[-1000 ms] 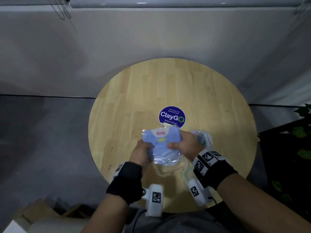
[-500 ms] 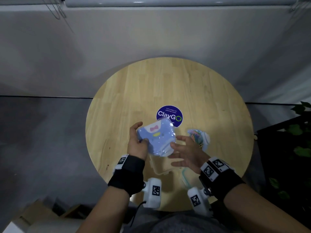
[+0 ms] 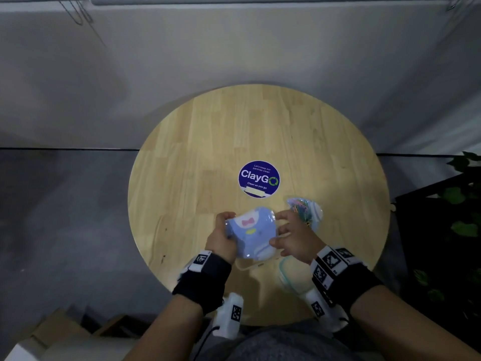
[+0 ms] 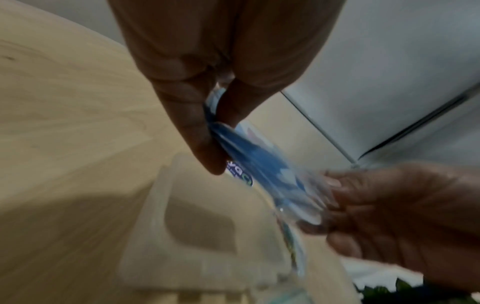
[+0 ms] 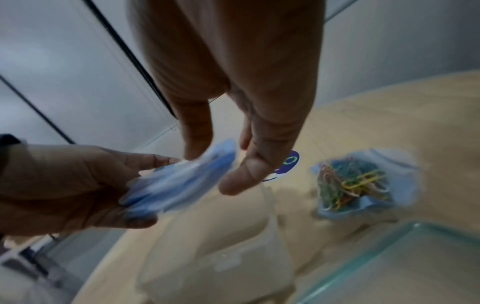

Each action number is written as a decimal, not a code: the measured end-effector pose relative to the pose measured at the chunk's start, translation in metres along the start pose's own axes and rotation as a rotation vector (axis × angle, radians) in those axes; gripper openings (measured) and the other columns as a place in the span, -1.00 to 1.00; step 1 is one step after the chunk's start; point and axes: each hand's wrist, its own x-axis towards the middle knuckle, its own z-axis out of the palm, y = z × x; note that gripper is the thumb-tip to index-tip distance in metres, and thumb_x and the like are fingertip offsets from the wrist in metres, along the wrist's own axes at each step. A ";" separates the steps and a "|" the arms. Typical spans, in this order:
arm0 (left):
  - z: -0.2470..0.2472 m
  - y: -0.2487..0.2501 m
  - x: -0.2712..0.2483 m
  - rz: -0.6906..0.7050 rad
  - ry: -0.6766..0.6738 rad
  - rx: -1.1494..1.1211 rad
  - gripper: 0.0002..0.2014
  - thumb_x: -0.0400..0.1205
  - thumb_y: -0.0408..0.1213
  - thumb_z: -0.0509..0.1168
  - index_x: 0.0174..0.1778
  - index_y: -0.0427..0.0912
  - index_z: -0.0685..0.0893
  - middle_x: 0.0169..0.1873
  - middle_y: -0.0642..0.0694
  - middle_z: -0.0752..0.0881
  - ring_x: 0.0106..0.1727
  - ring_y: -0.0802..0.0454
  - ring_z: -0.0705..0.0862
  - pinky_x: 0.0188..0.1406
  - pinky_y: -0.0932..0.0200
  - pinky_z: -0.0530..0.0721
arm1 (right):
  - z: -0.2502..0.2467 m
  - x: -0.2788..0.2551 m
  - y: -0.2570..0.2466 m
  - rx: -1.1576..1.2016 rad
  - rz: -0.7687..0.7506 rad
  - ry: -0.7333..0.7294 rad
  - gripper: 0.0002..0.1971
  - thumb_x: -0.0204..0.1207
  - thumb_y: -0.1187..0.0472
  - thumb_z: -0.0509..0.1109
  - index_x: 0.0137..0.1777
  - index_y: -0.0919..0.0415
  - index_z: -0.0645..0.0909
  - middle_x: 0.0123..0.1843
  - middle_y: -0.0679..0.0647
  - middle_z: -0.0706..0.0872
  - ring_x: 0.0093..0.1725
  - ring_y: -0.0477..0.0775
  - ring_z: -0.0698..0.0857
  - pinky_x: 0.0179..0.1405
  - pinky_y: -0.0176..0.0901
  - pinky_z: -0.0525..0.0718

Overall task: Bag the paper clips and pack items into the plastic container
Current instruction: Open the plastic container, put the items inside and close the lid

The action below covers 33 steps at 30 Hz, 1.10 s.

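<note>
A blue packet (image 3: 251, 231) in clear wrap, with a pink bow print, hangs just above the open clear plastic container (image 3: 250, 267). My left hand (image 3: 226, 225) pinches the packet's left edge between thumb and fingers (image 4: 205, 142). From the other side my right hand (image 3: 279, 230) pinches its right edge, thumb below and fingers above (image 4: 337, 183). The packet (image 5: 182, 185) is blurred in the right wrist view. A clear bag of coloured paper clips (image 3: 304, 212) (image 5: 350, 183) lies on the table just right of my right hand. Most of the container (image 5: 215, 257) is hidden in the head view.
The round wooden table (image 3: 208, 152) carries a blue ClayGo sticker (image 3: 259, 179) at its middle. The container's teal-rimmed lid (image 3: 287, 274) (image 5: 389, 267) lies under my right wrist. A dark shelf with green plants (image 3: 458, 204) stands to the right, cardboard boxes (image 3: 52, 334) at lower left.
Half a second ago my right hand was off the packet with fingers spread; now it holds the packet's right edge again. The packet has turned flatter and sits lower over the container.
</note>
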 end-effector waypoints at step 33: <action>-0.001 -0.022 0.037 0.393 -0.191 1.310 -0.77 0.57 -0.22 0.21 0.14 -0.02 0.58 0.17 -0.02 0.65 0.27 -0.15 0.44 0.17 -0.04 0.33 | 0.047 0.008 0.018 -1.232 -0.342 0.037 -0.59 0.59 -0.01 0.22 0.31 0.21 0.59 0.55 0.26 0.34 0.43 0.31 0.39 0.46 0.22 0.27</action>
